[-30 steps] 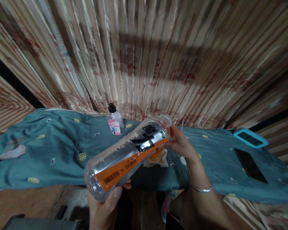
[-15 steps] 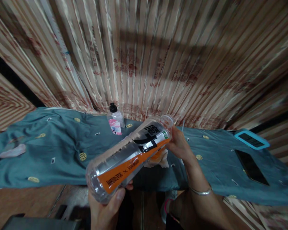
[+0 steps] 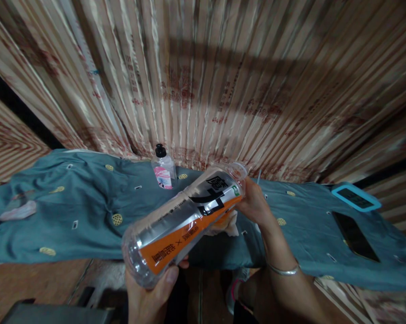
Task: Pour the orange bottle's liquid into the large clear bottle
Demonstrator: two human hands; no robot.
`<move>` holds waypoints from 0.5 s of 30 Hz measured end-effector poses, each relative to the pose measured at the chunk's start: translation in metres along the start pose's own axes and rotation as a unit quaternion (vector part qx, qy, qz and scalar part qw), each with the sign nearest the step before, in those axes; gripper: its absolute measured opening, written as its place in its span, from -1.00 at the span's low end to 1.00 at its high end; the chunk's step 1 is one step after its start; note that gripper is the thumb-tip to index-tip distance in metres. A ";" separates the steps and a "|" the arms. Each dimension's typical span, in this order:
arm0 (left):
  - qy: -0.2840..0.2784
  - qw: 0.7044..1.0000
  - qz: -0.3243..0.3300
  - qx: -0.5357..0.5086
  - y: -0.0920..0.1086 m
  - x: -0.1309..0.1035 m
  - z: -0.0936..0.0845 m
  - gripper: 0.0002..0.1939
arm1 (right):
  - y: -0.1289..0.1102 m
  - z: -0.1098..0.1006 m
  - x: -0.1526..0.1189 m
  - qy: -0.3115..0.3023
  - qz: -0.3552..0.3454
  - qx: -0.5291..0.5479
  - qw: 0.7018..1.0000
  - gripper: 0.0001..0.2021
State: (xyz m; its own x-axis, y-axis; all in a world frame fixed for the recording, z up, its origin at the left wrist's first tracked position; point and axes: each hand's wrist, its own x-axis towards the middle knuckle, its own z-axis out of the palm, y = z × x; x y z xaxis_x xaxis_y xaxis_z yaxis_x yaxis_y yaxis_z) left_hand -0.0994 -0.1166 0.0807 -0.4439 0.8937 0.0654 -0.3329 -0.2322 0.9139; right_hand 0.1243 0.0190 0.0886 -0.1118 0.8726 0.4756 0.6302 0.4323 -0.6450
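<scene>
A large clear plastic bottle with a silver and orange label lies slantwise in front of me, its neck up to the right. Its base rests in my left hand, thumb over the lower side. Around the neck end closes my right hand, a silver bangle on that wrist; the bottle hides most of its fingers. No cap shows on the mouth. Partly behind the bottle sits a crumpled white and orange item, its kind unclear. A small clear bottle with black cap and pink label stands farther back.
Green patterned cloth covers the surface ahead. On the right lie a blue-framed digital clock and a black phone. A pale pinkish item lies at left. Pleated striped curtain hangs behind.
The bottle has rolled slightly in my hands, so its label faces a little differently. Both hands keep their hold, and the view has barely shifted.
</scene>
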 end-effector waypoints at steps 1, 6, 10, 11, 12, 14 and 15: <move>0.008 1.000 -0.005 -0.001 0.001 -0.002 0.002 -0.52 | 0.000 0.000 0.000 0.002 0.000 -0.002 1.000 -0.62; 0.012 1.000 -0.022 0.010 0.003 -0.005 0.003 -0.47 | -0.004 0.000 0.001 0.007 0.005 -0.015 1.000 -0.63; 0.017 1.000 -0.022 0.013 0.003 -0.003 0.003 -0.51 | -0.008 -0.001 0.001 0.010 0.012 -0.016 1.000 -0.63; 0.012 1.000 -0.020 0.013 0.002 -0.002 0.002 -0.51 | -0.009 -0.001 0.001 0.011 0.012 -0.014 1.000 -0.63; 0.007 1.000 -0.020 0.012 0.001 -0.001 0.000 -0.52 | -0.009 -0.001 0.001 0.011 0.011 -0.012 1.000 -0.64; -0.041 0.999 0.010 0.019 -0.003 0.002 -0.006 -0.56 | -0.011 -0.001 0.001 0.012 0.011 -0.010 1.000 -0.66; -0.027 0.999 0.009 0.022 -0.006 0.005 -0.011 -0.60 | -0.011 -0.001 0.001 0.012 0.013 -0.010 1.000 -0.66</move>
State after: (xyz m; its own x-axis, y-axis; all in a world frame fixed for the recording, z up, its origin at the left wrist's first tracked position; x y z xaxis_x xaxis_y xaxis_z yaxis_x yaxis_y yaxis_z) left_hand -0.1082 -0.1153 0.0713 -0.4038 0.9091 0.1026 -0.2882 -0.2328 0.9288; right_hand 0.1180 0.0152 0.0966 -0.0772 0.8777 0.4729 0.6474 0.4049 -0.6457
